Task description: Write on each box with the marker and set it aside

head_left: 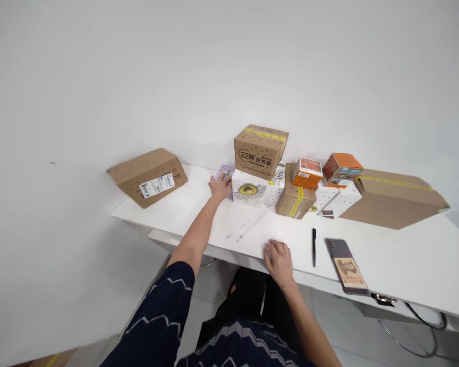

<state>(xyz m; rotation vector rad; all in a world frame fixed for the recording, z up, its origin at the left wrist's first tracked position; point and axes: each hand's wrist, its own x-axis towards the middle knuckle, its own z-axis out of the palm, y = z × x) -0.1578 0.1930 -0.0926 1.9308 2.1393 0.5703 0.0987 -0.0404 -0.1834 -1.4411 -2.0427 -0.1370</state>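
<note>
My left hand (pixel 220 187) stretches to the back of the white table, its fingers around a purple patterned box (pixel 227 169). Most of that box is hidden by the hand and by a white box with an avocado print (pixel 248 188) just to its right. On top of the white box stands a brown carton with yellow tape (pixel 257 153). My right hand (pixel 279 259) rests palm down at the table's front edge, fingers loosely bent and nothing seen in them. A black pen (pixel 314 247) lies to its right.
A brown carton with a shipping label (pixel 153 178) leans at the left. Right of centre are a small taped carton (pixel 296 199), two orange boxes (pixel 308 173) and a large brown carton (pixel 398 199). A phone (pixel 347 265) lies near the front edge of the table (pixel 416 260).
</note>
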